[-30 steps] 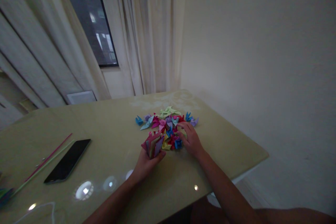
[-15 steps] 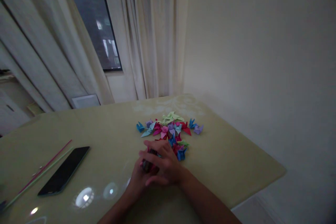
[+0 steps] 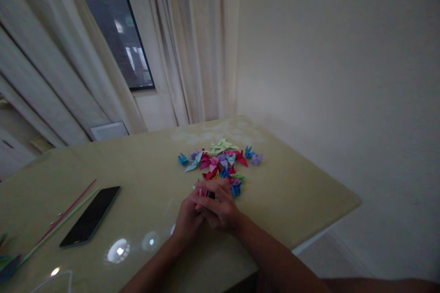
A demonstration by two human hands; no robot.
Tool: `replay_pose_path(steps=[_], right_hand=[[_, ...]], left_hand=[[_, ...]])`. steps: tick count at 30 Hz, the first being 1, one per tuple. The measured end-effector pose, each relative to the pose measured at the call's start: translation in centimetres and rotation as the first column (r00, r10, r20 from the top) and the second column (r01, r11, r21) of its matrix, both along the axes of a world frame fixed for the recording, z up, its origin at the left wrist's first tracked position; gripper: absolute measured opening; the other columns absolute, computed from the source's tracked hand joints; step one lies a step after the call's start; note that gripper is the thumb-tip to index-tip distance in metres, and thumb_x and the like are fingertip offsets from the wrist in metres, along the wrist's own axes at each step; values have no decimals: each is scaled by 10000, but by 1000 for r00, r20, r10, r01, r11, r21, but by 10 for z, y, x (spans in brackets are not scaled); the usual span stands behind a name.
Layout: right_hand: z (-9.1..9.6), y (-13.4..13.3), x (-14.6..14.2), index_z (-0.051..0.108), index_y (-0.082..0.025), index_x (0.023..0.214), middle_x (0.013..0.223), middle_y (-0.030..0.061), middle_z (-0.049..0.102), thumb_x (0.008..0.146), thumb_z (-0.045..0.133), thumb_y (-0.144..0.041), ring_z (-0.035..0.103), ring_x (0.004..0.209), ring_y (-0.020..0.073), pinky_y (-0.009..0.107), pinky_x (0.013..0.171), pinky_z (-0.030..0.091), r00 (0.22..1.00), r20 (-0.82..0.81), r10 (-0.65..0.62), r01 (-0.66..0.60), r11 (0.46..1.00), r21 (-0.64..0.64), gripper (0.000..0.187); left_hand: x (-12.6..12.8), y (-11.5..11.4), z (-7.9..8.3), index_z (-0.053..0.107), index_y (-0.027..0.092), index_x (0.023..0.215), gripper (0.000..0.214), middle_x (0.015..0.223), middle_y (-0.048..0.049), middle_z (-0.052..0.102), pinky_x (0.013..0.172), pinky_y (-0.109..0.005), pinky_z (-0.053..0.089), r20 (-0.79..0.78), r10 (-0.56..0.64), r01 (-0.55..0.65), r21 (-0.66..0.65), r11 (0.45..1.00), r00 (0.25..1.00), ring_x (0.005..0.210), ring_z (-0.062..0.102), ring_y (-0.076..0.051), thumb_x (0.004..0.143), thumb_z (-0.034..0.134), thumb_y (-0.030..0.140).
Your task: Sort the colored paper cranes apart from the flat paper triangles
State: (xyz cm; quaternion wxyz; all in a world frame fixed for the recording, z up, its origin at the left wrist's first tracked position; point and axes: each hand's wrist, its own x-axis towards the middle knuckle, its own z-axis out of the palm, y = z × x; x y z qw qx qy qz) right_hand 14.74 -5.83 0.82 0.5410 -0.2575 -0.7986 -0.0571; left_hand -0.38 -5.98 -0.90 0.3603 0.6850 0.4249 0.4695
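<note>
Beige glossy surface (image 3: 147, 165), phone (image 3: 91, 216) on the left, pale curtains (image 3: 197, 46) behind. Left hand (image 3: 189, 214) has its grip round pink paper (image 3: 202, 192) by the origami pile (image 3: 223, 160); right hand (image 3: 222, 205) cupped over, can't tell if it's holding.

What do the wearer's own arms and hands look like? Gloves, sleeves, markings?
Left hand and right hand: bare, no gloves. Left forearm and right forearm: slim, no sleeves in view. No watch, bracelet, cables or markings visible. Too dim to tell about rings.

Heaped, many-coloured folded papers (image 3: 222, 160)
</note>
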Motion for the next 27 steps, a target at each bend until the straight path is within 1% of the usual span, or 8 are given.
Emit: replay_pose_path(steps=[2,4,6,11,14,16,23,27], right_hand=[[3,0,4,704,-324,1279,1325,61,696,978,652,-268,636,1131,259,442,989,499,1000,-27,-7,7,1000,6,310],[8,1,7,679,-294,1305,1280,80,707,995,634,-286,646,1118,257,435,970,504,999,-51,-6,5,1000,-5,313],[10,2,8,651,-250,1301,1224,96,717,985,663,-326,653,1112,257,426,961,506,997,-80,2,-4,1000,-20,325],[9,5,9,631,-229,1114,1095,93,706,943,710,-350,662,1050,251,413,924,510,991,-136,2,-5,1000,-26,223],[8,4,9,624,-233,1067,1061,90,696,934,714,-369,660,1024,253,413,897,513,993,-117,0,-4,999,-35,211],[8,4,9,620,-239,1035,1039,80,693,938,703,-333,658,1005,244,409,886,512,994,-112,-2,-1,1000,-27,158],[8,3,8,623,-226,992,1006,72,667,957,647,-222,632,985,235,405,885,499,991,-131,24,-34,997,-73,43],[8,4,9,617,-215,1004,1005,74,639,971,621,-181,613,989,228,387,883,500,974,-222,54,-81,990,-117,48]], left_hand=[[-3,3,1,674,188,1006,230,930,-71,758,763,-353,567,-64,-2,5,48,999,998,856,713,-272,836,619,332],[-5,4,3,655,195,946,177,858,-51,737,716,-327,545,-91,60,-54,64,996,994,787,690,-246,830,607,319],[-5,4,5,650,196,949,183,837,-40,727,689,-310,525,-110,88,-81,69,994,990,750,669,-229,817,611,316],[-7,3,7,643,201,1010,211,896,-48,727,700,-312,515,-157,164,-148,108,983,974,775,673,-228,851,592,331],[-8,3,5,637,209,1067,255,953,-64,724,722,-326,521,-208,204,-178,139,974,957,825,687,-245,851,592,337],[-8,3,4,632,213,1089,267,970,-70,720,727,-331,522,-227,229,-199,149,969,947,846,692,-250,850,575,319],[-9,3,8,631,215,1057,231,920,-51,708,710,-313,502,-207,272,-240,168,956,940,805,671,-237,867,603,343],[-10,6,10,631,201,1054,215,928,-46,712,710,-295,489,-149,251,-231,135,964,957,795,649,-219,875,621,319]])
